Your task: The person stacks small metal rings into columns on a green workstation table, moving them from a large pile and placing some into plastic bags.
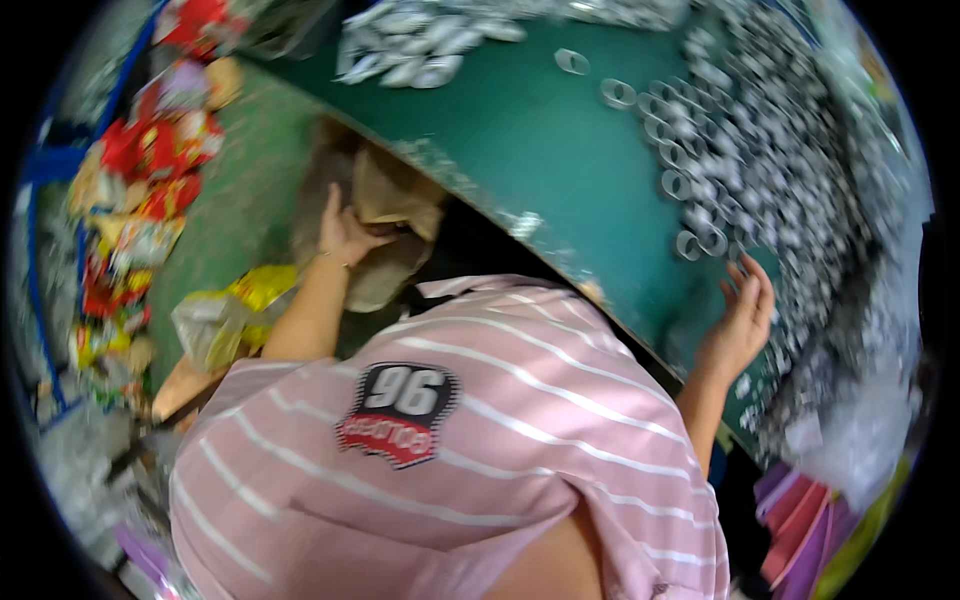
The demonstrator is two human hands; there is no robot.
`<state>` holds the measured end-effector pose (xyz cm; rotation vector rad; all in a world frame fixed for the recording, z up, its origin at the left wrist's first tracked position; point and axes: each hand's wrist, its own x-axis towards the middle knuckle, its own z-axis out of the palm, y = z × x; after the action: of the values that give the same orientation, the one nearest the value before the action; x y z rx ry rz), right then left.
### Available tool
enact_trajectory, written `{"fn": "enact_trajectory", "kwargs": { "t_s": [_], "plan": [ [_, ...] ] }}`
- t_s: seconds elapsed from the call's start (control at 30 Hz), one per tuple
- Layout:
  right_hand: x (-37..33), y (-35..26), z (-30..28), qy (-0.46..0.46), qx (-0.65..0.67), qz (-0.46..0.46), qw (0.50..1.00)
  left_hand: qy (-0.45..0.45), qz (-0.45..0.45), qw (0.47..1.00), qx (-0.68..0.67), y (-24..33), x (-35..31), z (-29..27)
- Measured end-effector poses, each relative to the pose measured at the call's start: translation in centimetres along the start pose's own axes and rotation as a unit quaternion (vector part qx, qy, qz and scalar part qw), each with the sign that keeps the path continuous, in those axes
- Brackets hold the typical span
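Observation:
My left hand (345, 238) is open, its fingers spread and nothing visible in it. It hangs beside the table's left edge, over the mouth of a brown sack or carton (385, 195) below the tabletop. On the right, my right hand (738, 318) is at the near edge of a large heap of small clear ring-shaped pieces (770, 150). Its fingers are loosely bent and the thumb stands apart. The fingertips reach the outermost pieces; blur hides whether they touch one. Several loose rings (677, 185) lie along the heap's left side on the green tabletop (500, 120).
Clear-and-white pieces (420, 45) lie at the table's far side. Clear plastic bags (850, 430) edge the right side. Red and yellow packets (160, 145) lie on the floor at left, by a blue frame (50, 165). A yellow-and-clear bag (225, 320) is near my left forearm.

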<state>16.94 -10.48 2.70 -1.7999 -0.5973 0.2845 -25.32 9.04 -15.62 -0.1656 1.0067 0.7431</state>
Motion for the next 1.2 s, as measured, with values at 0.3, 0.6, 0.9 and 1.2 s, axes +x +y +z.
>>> {"fn": "enact_trajectory", "kwargs": {
  "t_s": [0.3,0.6,0.9,1.2],
  "plan": [
    [-0.6,0.8,-0.9,-0.042,-0.119,-0.129,0.984,-0.134,0.097,0.836,0.523,0.0,-1.6,8.5],
    [-0.4,0.9,2.1,-0.140,-0.329,-0.279,0.891,-0.289,0.217,0.466,0.808,-3.0,-11.1,22.3],
    [1.4,-0.3,0.9,-0.052,-0.232,-0.210,0.948,-0.427,0.520,0.274,0.687,-16.5,-4.4,31.2],
    [1.1,0.7,-0.4,-0.128,-0.135,-0.081,0.979,-0.476,0.496,0.275,0.672,-18.5,-4.4,32.1]
  ]
}}
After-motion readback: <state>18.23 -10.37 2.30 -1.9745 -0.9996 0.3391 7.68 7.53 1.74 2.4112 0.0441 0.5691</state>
